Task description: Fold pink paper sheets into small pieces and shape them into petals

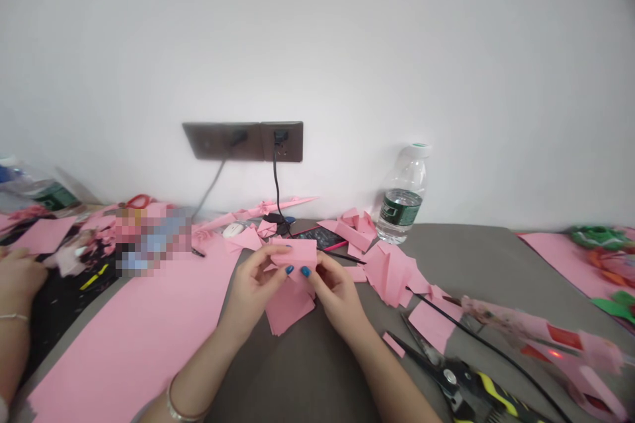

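Between both hands is a small pink paper piece (300, 251), which looks folded. My left hand (255, 281) pinches its left side with thumb and fingers. On the right side, my right hand (335, 287) grips it with the thumb on the near face. Under the hands lies a stack of pink paper squares (290, 310) on the grey table. Right of my right hand are scissors with black and yellow handles (456, 383), blades apart, beside a pink paper square (434, 324).
A pink hot glue gun (560, 344) with a glowing red light and black cord lies right. A water bottle (401, 198) stands by the wall. A large pink sheet (143, 337) covers the left. Another person's hand (20, 277) is at far left.
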`<state>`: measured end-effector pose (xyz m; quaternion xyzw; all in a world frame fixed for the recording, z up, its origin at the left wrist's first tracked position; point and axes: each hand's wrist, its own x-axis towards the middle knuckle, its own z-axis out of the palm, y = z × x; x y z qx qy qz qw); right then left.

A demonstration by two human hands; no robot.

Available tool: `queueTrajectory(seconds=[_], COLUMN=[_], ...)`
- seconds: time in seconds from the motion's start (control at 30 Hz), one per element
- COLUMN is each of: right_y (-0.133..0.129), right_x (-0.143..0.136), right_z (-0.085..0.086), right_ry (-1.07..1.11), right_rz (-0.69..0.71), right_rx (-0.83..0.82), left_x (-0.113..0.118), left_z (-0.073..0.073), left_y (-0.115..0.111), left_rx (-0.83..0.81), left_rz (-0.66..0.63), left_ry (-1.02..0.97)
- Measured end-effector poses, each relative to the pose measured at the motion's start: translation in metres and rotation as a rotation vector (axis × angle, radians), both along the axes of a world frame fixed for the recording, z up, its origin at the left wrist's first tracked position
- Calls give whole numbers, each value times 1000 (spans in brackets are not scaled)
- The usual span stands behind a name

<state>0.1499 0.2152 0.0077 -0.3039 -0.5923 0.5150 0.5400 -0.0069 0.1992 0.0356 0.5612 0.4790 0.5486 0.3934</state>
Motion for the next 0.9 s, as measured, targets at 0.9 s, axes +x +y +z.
queueTrajectory(seconds=[0.9], right_y=[1], right_x=[2], right_z=[6], right_ry=[56], right_rz=[-15], right_rx=[-99], left_x=[-6], left_z=[2], left_y=[4], left_rx=[-117], left_rz=[-152], left_ry=[163])
